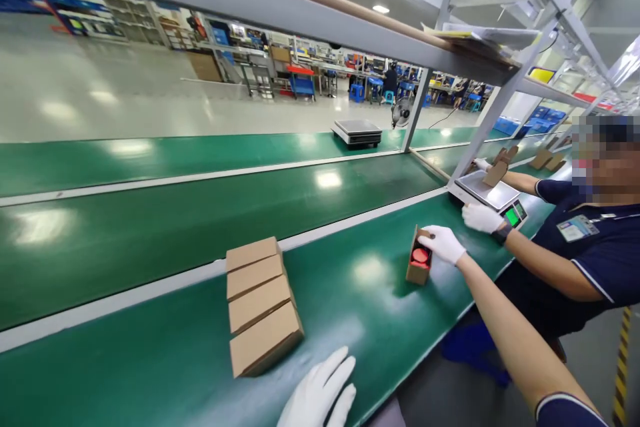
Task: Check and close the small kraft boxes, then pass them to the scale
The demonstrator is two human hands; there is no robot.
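My right hand (443, 244), in a white glove, reaches far out to the right and is closed on the top flap of a small open cardboard box (418, 267) that stands on the green belt. A red round item (421, 256) shows inside the box. My left hand (320, 392), also gloved, rests near the belt's front edge with its fingers stretched out and holds nothing. It lies just right of a row of several closed cardboard boxes (260, 303), not touching them.
A co-worker in a dark shirt sits at the right, one gloved hand (481, 217) on a weighing scale (487, 191), the other hand (483, 164) by a brown box further back. A second scale (357, 131) stands on the far belt. A grey shelf frame (493, 110) crosses overhead.
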